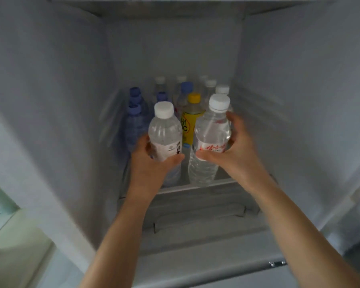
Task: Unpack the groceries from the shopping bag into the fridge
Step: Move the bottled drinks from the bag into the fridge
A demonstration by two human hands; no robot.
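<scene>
Bare forearms enter from the bottom edge, 1 per side, both reaching into the white fridge compartment (279, 100).

Left hand (148, 163): fingers and thumb curled round the lower body of a clear plastic water bottle with a white cap and a white label printed in black (164, 132). Thumb lies across the front just under the label; fingers wrap behind on the left. Bottle upright, its upper half clear of the hand.

Right hand (235, 150): gripping a second clear plastic bottle with a white cap and red lettering (213, 134). Thumb across the front below the lettering, fingers round the right side up to the shoulder. Bottle tilted slightly right at the top, lower part showing below the thumb.

Both held bottles sit side by side at the front of the grey shelf (195, 187), near its lip; whether their bases touch it I cannot tell.

Just behind, between the 2: a yellow-capped bottle with a yellow label (190, 121). Left of it, several blue-capped bluish bottles (135, 119). Farthest back, a row of white-capped clear bottles (210, 84), blurred.
</scene>
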